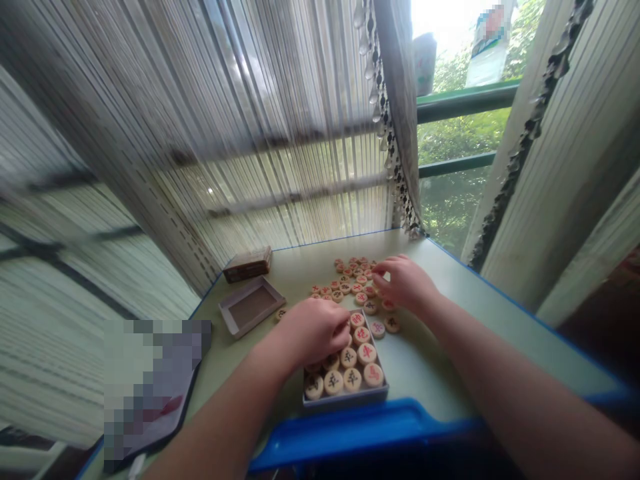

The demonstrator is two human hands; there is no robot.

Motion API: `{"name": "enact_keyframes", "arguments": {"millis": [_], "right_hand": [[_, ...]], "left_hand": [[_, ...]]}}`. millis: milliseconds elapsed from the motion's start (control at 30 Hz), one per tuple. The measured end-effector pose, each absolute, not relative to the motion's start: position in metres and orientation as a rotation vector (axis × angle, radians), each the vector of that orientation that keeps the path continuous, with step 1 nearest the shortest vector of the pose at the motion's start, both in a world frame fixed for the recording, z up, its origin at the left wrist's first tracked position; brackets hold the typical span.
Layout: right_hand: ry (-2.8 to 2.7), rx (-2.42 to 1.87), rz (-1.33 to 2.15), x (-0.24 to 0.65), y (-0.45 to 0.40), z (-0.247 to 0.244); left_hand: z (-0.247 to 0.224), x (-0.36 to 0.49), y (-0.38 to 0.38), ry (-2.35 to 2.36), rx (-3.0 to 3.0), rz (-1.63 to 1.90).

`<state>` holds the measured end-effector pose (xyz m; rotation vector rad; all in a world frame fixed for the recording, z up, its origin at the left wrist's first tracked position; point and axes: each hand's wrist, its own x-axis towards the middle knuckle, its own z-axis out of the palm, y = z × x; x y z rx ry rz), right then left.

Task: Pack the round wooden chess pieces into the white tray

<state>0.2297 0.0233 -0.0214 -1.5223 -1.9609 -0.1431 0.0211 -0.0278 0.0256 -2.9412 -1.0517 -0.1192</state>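
Chinese chess pieces, round and wooden with red or black characters, stand in rows in a shallow open box (pixel 345 397) near the front of the table. My left hand (pixel 313 330) is over the box's left part, fingers curled and closed at the pieces; what they hold is hidden. Part of the box lies covered under that hand. Beyond it, my right hand (pixel 406 283) reaches the right side of the loose chess pieces (pixel 361 299), its fingers bent together at the pile. Whether a piece is between those fingertips I cannot make out.
An empty box lid (pixel 253 307) lies left of the pieces, with a brown box (pixel 249 263) behind it. A dark tablet-like object (pixel 167 393), partly blurred, stands at the left edge. A blue tray edge (pixel 350 427) runs along the front. Curtains (pixel 280 133) hang behind the table (pixel 450 360).
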Motion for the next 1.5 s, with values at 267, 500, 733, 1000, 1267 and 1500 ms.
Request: {"name": "enact_keyframes", "arguments": {"millis": [267,500,733,1000,1267,1500], "right_hand": [[-1.956,-1.464,-0.087,0.230,0.023,-0.024],[-1.980,-1.387,-0.053,0.226,0.019,-0.022],[-2.024,-1.329,-0.019,0.223,0.018,-0.021],[-2.078,-1.278,0.018,0.220,0.015,-0.022],[-2.097,-1.256,0.013,0.219,0.013,-0.021],[-2.130,-1.264,0.008,0.215,0.012,-0.023]], "left_hand": [[0.022,0.018,-0.026,-1.101,-2.973,-0.203],[0.020,0.019,-0.026,-1.045,-2.885,-0.192],[0.020,0.016,-0.025,-1.059,-2.893,-0.188],[0.022,0.014,-0.025,-1.076,-2.916,-0.166],[0.024,0.016,-0.024,-1.122,-2.967,-0.150],[0.026,0.018,-0.026,-1.223,-2.928,-0.157]]}}
